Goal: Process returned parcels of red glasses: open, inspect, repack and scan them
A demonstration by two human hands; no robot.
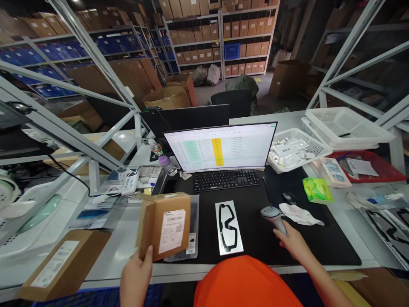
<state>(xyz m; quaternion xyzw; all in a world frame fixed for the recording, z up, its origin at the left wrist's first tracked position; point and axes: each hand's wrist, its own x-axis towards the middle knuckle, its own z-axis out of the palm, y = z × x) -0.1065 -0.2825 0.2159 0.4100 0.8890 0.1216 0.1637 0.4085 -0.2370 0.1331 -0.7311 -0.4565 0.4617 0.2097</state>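
My left hand (136, 275) grips a small brown cardboard box (164, 226) by its lower edge and holds it upright above the desk's front left, its white shipping label facing me. My right hand (292, 241) is closed round the handle of a grey barcode scanner (271, 214) resting on the black desk mat (255, 230). Between the two hands a clear packet with black glasses (228, 228) lies flat on the mat. Under the box another flat packet (191, 243) shows partly.
A monitor (222, 147) and black keyboard (226, 179) stand behind the mat. White baskets (347, 125) and a red tray (380, 168) sit at right, with a green packet (317, 189) and mouse (289, 197). Another brown box (65, 262) lies front left. Grey frame struts (96, 55) cross the left.
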